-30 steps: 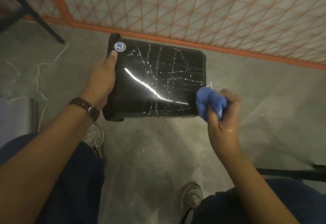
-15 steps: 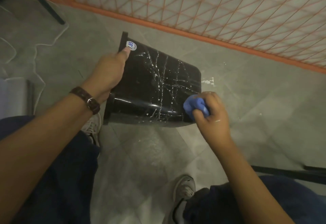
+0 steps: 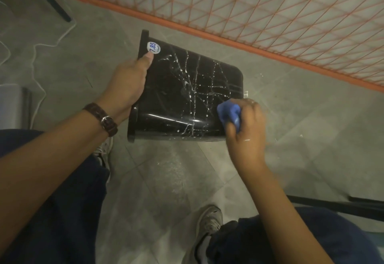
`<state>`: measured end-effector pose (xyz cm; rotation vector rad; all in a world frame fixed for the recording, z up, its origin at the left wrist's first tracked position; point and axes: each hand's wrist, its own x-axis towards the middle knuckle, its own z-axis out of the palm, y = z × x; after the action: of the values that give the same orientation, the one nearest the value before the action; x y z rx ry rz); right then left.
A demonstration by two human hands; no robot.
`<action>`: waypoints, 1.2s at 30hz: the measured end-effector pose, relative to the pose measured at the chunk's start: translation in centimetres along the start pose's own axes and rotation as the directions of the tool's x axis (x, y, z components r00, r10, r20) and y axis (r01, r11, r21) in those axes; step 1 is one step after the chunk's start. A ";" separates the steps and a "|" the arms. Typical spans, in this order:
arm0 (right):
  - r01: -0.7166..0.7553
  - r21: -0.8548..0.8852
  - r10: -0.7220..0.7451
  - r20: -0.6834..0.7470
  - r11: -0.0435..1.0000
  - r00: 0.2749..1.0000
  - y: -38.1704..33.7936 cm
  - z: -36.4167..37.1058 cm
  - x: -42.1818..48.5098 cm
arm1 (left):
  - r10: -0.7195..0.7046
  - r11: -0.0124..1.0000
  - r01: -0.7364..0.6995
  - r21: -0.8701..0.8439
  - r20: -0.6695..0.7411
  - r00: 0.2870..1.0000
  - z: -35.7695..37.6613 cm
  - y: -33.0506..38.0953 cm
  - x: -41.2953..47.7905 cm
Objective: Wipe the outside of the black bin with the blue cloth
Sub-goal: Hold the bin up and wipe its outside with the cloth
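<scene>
Black bin [image 3: 182, 97] tipped on its side, splattered with white streaks.
Blue cloth [image 3: 228, 112], bunched into a wad, touches the bin's glossy wall near its base.

Both hands occupied, both forearms bare.

In from 8 o'clock, bare left forearm angled up toward centre, brown strap [image 3: 104, 119] buckled round the wrist. At 10 o'clock of centre, left hand [image 3: 128, 83] gripping the open end of the black bin [image 3: 187, 97]: thumb laid flat on the upper face, pointing to 1 o'clock; fingers hidden behind the wall. In from 5 o'clock, bare right forearm rising toward 12. At 3 o'clock of centre, right hand [image 3: 247, 130] back-up, fingers curled round a bunched blue cloth [image 3: 228, 114], held against the bin's closed end at its near corner. White flecks noted on the back and knuckles of that hand.
</scene>
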<state>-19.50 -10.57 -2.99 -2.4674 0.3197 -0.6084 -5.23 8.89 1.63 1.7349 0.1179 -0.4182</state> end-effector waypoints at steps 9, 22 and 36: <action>0.005 -0.038 -0.008 -0.066 0.999 0.998 0.9 -0.7 0.3 | -0.045 0.995 0.046 -0.088 0.014 0.999 1.1 -1.0 -0.3; -0.001 -0.005 0.001 0.000 1.000 1.000 0.3 0.6 -0.3 | -0.060 0.984 0.058 -0.168 -0.005 0.998 1.6 -1.1 -1.0; 0.090 0.021 -0.092 0.067 0.996 0.994 -0.3 0.3 -0.2 | 0.017 0.991 -0.012 -0.135 0.031 0.999 1.9 -0.9 -1.5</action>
<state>-19.51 -10.11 -3.07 -2.4896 0.1749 -0.5602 -7.32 7.47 1.01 1.5944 0.1080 -0.4176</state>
